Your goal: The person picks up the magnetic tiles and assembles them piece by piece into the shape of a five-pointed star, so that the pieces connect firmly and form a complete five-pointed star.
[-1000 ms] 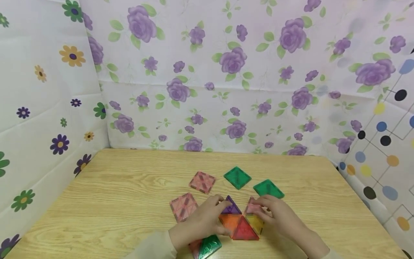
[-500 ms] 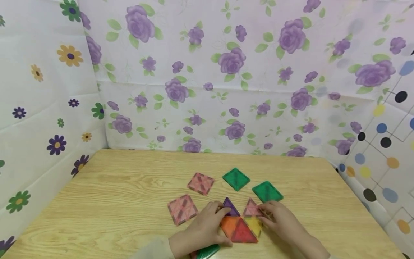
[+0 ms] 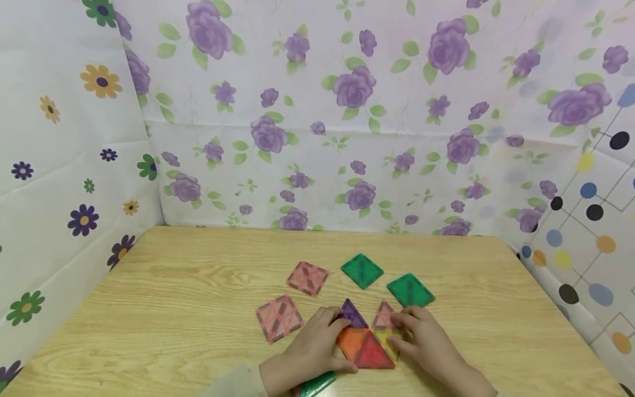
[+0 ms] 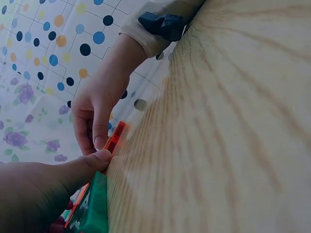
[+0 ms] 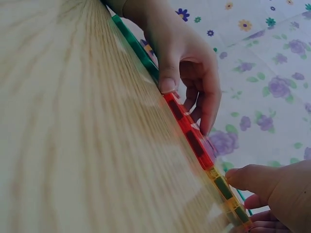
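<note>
In the head view, triangular magnetic tiles lie edge to edge on the table: an orange tile (image 3: 350,342), a red tile (image 3: 373,354), a yellow tile (image 3: 386,335), a purple tile (image 3: 352,313) and a pink tile (image 3: 383,315). My left hand (image 3: 313,343) grips this group's left side, fingers bent at the purple tile and thumb by the red tile's near corner. On the right, my right hand (image 3: 430,342) holds the pink tile's edge with its fingertips while the thumb touches the yellow tile. The hands partly cover the tiles.
Two pink squares, one farther back (image 3: 307,278) and one nearer (image 3: 279,318), lie to the left. Two green diamonds, left (image 3: 362,271) and right (image 3: 410,290), lie behind. A green tile (image 3: 318,383) shows below the left hand. Patterned cloth (image 3: 317,176) surrounds the wooden table.
The pink triangle now sits upright against the yellow tile's far edge, and my right hand has shifted slightly right. My left hand stays on the group. The camera view has shifted slightly.
</note>
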The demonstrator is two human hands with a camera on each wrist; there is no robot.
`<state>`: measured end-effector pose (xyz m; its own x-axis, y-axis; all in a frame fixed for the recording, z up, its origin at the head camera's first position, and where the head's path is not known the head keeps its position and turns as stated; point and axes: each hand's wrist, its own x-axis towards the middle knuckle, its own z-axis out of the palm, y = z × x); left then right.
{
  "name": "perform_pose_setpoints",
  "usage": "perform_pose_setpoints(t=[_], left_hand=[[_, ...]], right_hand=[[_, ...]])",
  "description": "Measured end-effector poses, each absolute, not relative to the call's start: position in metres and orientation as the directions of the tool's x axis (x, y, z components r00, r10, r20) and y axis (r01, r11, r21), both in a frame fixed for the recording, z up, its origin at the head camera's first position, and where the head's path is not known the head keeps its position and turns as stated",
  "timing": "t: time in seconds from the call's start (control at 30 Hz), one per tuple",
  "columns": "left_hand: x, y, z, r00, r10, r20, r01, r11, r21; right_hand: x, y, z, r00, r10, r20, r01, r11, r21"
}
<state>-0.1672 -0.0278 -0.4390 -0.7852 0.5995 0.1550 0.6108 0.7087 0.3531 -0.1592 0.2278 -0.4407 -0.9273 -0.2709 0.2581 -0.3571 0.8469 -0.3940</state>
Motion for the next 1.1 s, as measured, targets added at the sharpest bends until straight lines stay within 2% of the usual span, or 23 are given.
perform_pose_setpoints(t=[0.33,0.53,0.87,1.1], left_hand=[[-0.167,-0.0275,-0.4385,-0.782,0.606,0.148,0.614,0.705,0.355],[-0.1665,-0.0287,-0.4381,-0.778,0.61,0.149,0.619,0.705,0.347],[-0.1667,-0.0293,-0.437,-0.768,0.623,0.144,0.634,0.712,0.302],[-0.1655,-0.03,-0.4369,-0.767,0.624,0.147,0.635,0.709,0.306]], right_hand=[[-0.1573,0.2247,-0.4418,-0.931,-0.261,0.255,-0.349,0.839,-0.417],[-0.1573,0.2246,-0.4413,-0.929,-0.268,0.254,-0.351,0.853,-0.385],[-0.1567,0.2278,-0.4446,-0.902,-0.306,0.304,-0.387,0.885,-0.26],[-0.1571,0.2288,-0.4455,-0.897,-0.304,0.321,-0.395,0.877,-0.273]])
